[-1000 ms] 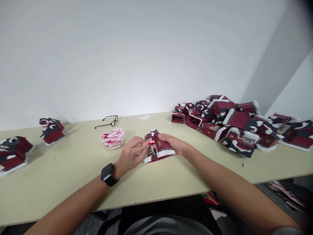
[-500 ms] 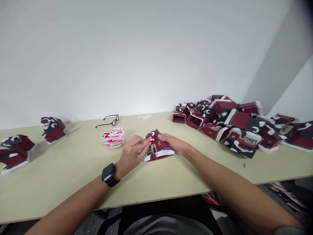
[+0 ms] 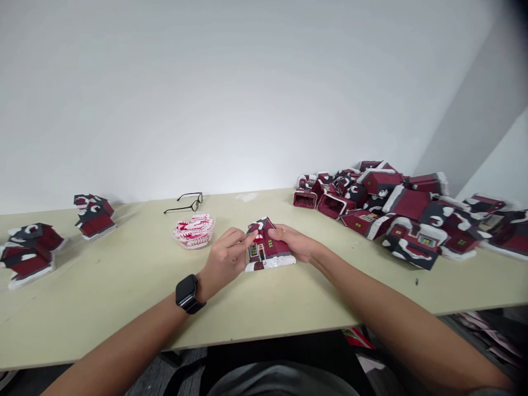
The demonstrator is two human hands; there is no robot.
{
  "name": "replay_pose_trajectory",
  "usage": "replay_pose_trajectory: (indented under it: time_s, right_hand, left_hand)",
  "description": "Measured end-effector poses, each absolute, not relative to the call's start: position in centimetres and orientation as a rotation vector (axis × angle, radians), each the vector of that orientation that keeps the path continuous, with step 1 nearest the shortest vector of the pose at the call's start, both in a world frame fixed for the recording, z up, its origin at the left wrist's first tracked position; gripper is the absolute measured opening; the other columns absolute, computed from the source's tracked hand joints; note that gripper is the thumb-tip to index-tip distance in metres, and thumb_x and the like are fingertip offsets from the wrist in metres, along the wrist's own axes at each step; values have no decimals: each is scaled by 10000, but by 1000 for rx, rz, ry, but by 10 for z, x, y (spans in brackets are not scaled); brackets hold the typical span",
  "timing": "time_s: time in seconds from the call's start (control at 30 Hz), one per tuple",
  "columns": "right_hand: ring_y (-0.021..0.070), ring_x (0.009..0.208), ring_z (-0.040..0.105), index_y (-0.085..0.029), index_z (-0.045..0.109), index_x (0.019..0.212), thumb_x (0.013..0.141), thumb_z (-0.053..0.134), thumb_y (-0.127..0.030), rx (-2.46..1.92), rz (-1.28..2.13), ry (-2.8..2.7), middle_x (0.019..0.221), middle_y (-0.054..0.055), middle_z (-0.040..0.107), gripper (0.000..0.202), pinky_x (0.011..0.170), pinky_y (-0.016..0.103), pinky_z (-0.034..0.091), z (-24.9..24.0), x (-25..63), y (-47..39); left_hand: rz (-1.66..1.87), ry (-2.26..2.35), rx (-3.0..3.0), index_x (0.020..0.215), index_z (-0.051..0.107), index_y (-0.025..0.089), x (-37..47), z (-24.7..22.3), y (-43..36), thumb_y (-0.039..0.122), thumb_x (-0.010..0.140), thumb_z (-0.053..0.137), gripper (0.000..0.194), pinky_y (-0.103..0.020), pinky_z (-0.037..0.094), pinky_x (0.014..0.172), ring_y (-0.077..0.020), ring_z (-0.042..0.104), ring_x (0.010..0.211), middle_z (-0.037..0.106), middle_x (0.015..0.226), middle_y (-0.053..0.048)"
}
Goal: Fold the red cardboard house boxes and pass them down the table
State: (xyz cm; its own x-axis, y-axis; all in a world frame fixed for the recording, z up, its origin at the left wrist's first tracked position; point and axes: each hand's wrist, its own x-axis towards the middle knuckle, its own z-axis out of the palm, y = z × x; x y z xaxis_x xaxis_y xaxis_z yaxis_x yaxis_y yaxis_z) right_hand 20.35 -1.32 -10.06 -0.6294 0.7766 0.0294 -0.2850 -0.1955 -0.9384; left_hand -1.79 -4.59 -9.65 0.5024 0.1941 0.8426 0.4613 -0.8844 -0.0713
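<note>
– What's in the right hand (image 3: pixel 293 242)?
– A house (image 3: pixel 281 248), thumb over its front, fingers mostly hidden behind. Flat maroon walls, dark pitched roof, lumpy white base like snow. It's upright over the middle of the worktop (image 3: pixel 136 291); I can't tell if the base touches.
– And the left hand (image 3: pixel 225 258)?
– Index fingertip on the small red-and-white awning (image 3: pixel 259 238) above the door. Whether the thumb pinches it too, I can't tell.
– Beside that?
– A see-through bowl (image 3: pixel 177 240) heaped with striped red-and-white pieces (image 3: pixel 194 230), left of the house. Thin-framed glasses (image 3: pixel 194 205) lie behind.
– To the right?
– A jumbled pile (image 3: pixel 406 203) of similar houses, some showing hollow undersides.
</note>
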Motion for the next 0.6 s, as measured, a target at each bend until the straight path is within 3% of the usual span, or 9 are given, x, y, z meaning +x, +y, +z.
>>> replay_pose_trajectory:
  time_s: [0.13, 0.3, 0.6]
  right_hand:
    - [171, 844, 734, -146, 746, 1139, 654, 945, -524, -651, 1810, -1364, 1060, 93, 791, 646, 802, 269, 587, -97, 201, -16]
    - [187, 890, 728, -165, 763, 1098, 707, 914, -523, -656, 1730, -1361, 1070, 83, 785, 551, 843, 293, 570, -101, 199, -14]
    - [177, 893, 705, -189, 751, 1067, 760, 893, -450, -692, 1650, -1396, 1032, 42, 760, 427, 853, 307, 545, -105, 200, -10]
  left_hand:
    - [-1310, -633, -2441, 1289, 674, 210, -17, -101, -44, -27, 956, 494, 447, -275, 481, 669, -158, 558, 782, 602, 811, -25]
    - [-1240, -666, -2451, 1406, 604, 240, -20, -103, -36, -54, 960, 419, 565, -295, 551, 744, -171, 617, 869, 658, 905, -42]
    - [-1004, -698, -2458, 1397, 573, 135, -22, -104, -37, -44, 951, 394, 513, -348, 607, 821, -212, 645, 956, 717, 996, -89]
